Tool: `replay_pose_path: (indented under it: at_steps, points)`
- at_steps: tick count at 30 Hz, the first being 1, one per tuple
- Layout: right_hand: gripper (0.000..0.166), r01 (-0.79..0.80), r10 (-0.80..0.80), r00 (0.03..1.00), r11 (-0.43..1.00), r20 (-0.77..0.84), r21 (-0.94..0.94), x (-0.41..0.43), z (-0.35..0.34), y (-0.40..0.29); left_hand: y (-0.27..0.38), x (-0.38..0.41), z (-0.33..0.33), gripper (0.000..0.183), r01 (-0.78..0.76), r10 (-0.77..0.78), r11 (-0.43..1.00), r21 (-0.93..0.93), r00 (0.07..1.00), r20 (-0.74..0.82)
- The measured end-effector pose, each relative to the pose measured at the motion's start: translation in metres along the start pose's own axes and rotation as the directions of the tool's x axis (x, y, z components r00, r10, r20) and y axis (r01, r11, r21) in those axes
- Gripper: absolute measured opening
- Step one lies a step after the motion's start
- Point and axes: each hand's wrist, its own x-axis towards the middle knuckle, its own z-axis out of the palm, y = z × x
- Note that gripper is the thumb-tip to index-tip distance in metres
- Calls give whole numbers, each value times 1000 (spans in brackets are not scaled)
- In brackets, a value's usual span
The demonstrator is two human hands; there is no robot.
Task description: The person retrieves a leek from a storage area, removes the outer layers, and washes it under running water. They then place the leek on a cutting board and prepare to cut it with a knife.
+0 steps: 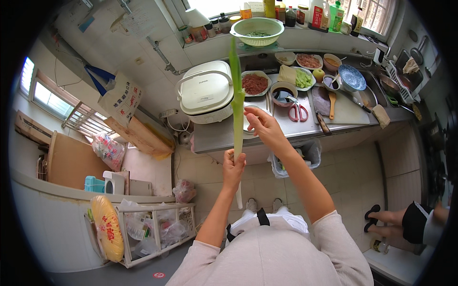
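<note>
My left hand [234, 168] is closed around the white lower part of a long scallion stalk [237, 121]. The stalk stands nearly upright in the picture, its green leaf end toward the window and its white root end hanging over the floor. Beside the stalk, my right hand [263, 128] has its fingers partly bent and apart, holding nothing. Below the right hand, a white bowl or plate [256, 113] on the counter is partly covered. Near it are red-handled scissors [297, 111] leaning at a bowl of dark sauce [283, 94].
A white Supor rice cooker [205, 89] occupies the counter's left. Minced meat [254, 84], chopped greens [303, 78] and a cleaver [320, 107] on a cutting board [349, 112] stand rightward. Below the counter is a lined trash bin [311, 157]. Another person [415, 221] stands at far right.
</note>
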Motion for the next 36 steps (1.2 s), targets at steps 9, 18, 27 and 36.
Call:
replay_pose_path:
  at_steps: [9,18,27,36]
  points:
    - [48,-100,123,992,910,-33,402,-3,-9,2,-9,1,3,33,-62,61,998,11,996,67]
    - [50,-145,229,967,855,-113,498,-14,-17,-3,-12,8,5,28,-213,230,903,373,973,-1]
    - [33,-225,410,910,625,-69,748,-16,-29,7,7,9,12,26,-341,469,642,687,883,-1]
    - [28,-234,425,905,535,-19,812,-15,-34,13,7,7,15,26,-363,470,637,680,882,30]
